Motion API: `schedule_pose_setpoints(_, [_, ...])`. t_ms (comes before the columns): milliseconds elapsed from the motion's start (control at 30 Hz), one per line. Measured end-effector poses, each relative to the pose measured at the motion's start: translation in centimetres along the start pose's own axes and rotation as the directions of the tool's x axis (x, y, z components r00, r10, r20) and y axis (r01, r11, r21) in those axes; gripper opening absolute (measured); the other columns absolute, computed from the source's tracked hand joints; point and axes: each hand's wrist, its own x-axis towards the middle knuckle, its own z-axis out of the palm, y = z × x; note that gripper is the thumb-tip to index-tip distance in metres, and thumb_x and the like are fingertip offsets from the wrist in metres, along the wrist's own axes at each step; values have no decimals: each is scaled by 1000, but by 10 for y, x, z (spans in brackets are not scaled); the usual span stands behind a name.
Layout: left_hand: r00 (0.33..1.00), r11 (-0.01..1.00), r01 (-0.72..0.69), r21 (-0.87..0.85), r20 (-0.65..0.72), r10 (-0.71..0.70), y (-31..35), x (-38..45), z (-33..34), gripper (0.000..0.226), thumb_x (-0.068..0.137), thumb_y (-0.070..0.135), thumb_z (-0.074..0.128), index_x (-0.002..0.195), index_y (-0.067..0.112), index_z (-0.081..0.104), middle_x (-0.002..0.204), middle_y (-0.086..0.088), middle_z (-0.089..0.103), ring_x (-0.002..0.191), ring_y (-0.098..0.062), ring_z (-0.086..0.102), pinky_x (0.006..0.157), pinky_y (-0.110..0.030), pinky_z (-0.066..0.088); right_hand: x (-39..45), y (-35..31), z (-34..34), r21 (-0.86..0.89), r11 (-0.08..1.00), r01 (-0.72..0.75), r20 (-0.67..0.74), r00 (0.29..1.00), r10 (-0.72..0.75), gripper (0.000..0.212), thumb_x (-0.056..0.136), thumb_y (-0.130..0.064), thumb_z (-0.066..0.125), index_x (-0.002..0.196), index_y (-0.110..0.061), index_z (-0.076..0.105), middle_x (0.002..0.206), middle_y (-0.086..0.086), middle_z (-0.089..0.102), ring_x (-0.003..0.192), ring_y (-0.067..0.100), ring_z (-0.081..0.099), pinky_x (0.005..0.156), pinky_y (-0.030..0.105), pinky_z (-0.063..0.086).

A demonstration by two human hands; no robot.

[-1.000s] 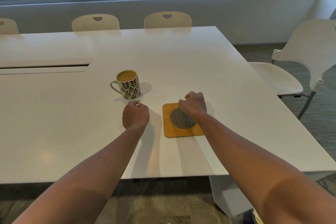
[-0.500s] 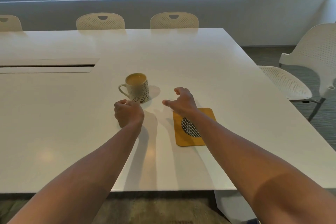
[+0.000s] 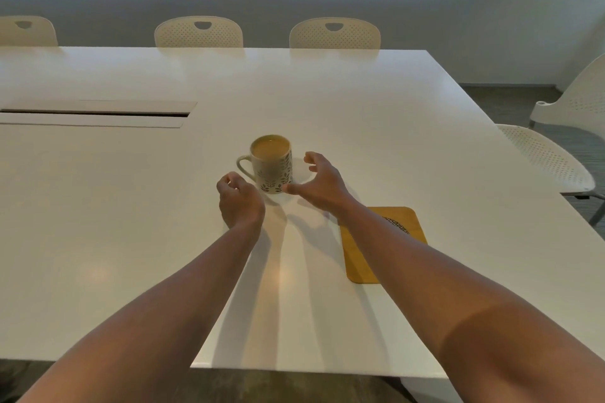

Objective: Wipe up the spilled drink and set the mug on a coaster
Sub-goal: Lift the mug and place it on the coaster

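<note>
A second ago the right hand (image 3: 322, 183) was a closed fist resting over the coaster (image 3: 407, 222). It has since left the coaster and moved forward and left across the surface (image 3: 376, 127) to the mug (image 3: 272, 164). Its grip has spread wide: the thumb tip now lies at the mug's near base, the fingers arch round the right side just beside the wall, and contact cannot be told. The forearm now crosses the coaster, hiding most of its patterned disc. The left hand (image 3: 240, 203) has moved forward toward the mug's handle, fingers loosened from a fist to a loose curl, holding nothing.
</note>
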Motion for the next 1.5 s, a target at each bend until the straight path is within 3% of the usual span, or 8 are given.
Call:
schedule_pose_setpoints(133, [999, 996, 9, -90, 49, -5, -3, 15, 0, 49, 106, 41, 26, 142, 16, 46, 138, -8, 57, 124, -27, 53, 95, -34, 38, 13, -5, 10, 21, 1000, 9, 8, 1000, -9, 101, 64, -37, 87, 146, -14, 32, 146, 2, 44, 132, 17, 43, 102, 30, 38])
schedule_pose_setpoints(233, [995, 986, 19, -164, 97, -3, -7, 27, 2, 46, 100, 44, 31, 134, 21, 52, 127, -1, 62, 117, -22, 60, 103, -42, 45, 22, -7, 17, 37, 999, 12, 20, 1000, -13, 99, 64, -36, 87, 145, -14, 35, 144, 2, 46, 132, 17, 42, 99, 26, 36])
schedule_pose_setpoints(367, [992, 978, -26, -208, 119, 51, -9, 34, 2, 55, 92, 54, 33, 127, 19, 58, 119, 2, 64, 115, -21, 61, 103, -47, 48, 30, -7, 24, 109, 994, 6, 43, 999, -11, 92, 62, -35, 89, 139, -20, 41, 136, -1, 51, 125, 14, 46, 90, 23, 38])
schedule_pose_setpoints(567, [985, 973, -86, -212, 127, 115, -5, 40, 5, 49, 102, 53, 33, 108, 17, 66, 103, -1, 68, 103, -25, 64, 94, -45, 52, 38, -4, 31, 188, 982, -13, 73, 997, -1, 95, 56, -37, 92, 137, -25, 42, 129, -3, 55, 121, 12, 50, 93, 27, 44])
schedule_pose_setpoints(733, [981, 968, -105, -228, 137, 138, -4, 41, 7, 47, 99, 60, 33, 90, 30, 67, 96, 3, 71, 95, -22, 68, 91, -50, 54, 44, 0, 39, 259, 965, -40, 88, 996, 17, 102, 44, -43, 93, 133, -27, 46, 120, -7, 59, 114, 15, 56, 93, 43, 54])
schedule_pose_setpoints(900, [977, 955, -88, -283, 164, 139, -5, 44, 9, 52, 92, 69, 36, 88, 29, 69, 95, 0, 73, 96, -20, 70, 90, -50, 56, 47, 2, 42, 296, 954, -41, 90, 996, 15, 101, 40, -44, 94, 128, -26, 47, 114, -8, 60, 110, 15, 60, 89, 44, 56])
schedule_pose_setpoints(1200, [978, 956, -100, -275, 147, 145, -1, 44, 12, 41, 100, 55, 38, 86, 25, 62, 88, 1, 70, 89, -24, 69, 85, -52, 57, 50, 5, 44, 255, 967, 5, 55, 998, -19, 96, 48, -36, 94, 130, -22, 45, 112, -6, 61, 107, 13, 61, 89, 42, 56])
schedule_pose_setpoints(1500, [974, 954, -99, -283, 170, 151, 4, 42, 9, 36, 105, 42, 38, 86, 22, 59, 94, 1, 70, 92, -16, 71, 85, -46, 59, 50, 3, 44, 255, 967, 20, 29, 999, -28, 97, 44, -41, 94, 128, -23, 48, 112, -8, 63, 106, 12, 62, 87, 43, 57])
